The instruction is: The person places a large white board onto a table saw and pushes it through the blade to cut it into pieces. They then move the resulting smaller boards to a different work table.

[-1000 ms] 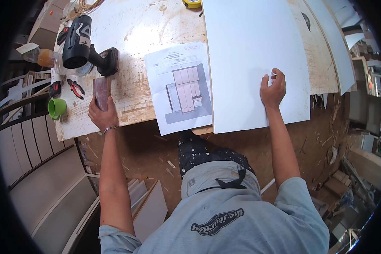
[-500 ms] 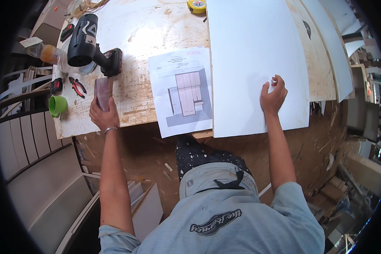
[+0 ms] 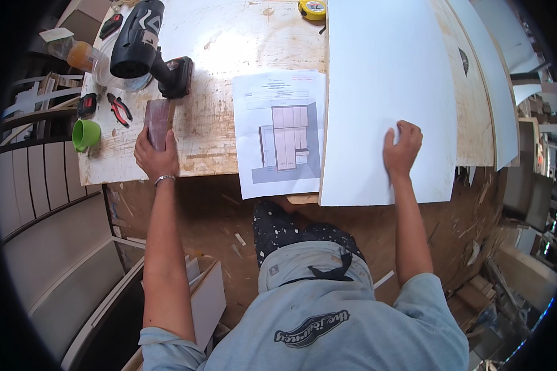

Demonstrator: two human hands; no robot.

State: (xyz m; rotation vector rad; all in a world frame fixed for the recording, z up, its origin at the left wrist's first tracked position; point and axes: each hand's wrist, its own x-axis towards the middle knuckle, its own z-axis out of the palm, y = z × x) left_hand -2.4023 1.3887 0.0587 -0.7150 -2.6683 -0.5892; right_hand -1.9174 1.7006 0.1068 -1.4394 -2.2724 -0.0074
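My left hand is wrapped round the near end of a flat brownish-red block, perhaps a sanding block, lying on the worn worktable. The block's far end points toward a black cordless drill. Over at the right, my right hand rests on or just above a large white board, its fingers loosely curled and the thumb apart, with nothing seen in it. Between my hands lies a paper sheet with a printed cabinet drawing, its right edge against the board.
Near the left edge are red-handled pliers, a green cup, a battery pack and a bottle of orange liquid. A yellow tape measure sits at the back. More panels stand along the right.
The view has shifted, so the table things appear farther right. My left hand keeps its hold on the block. My right hand's fingers have curled slightly differently over the board.
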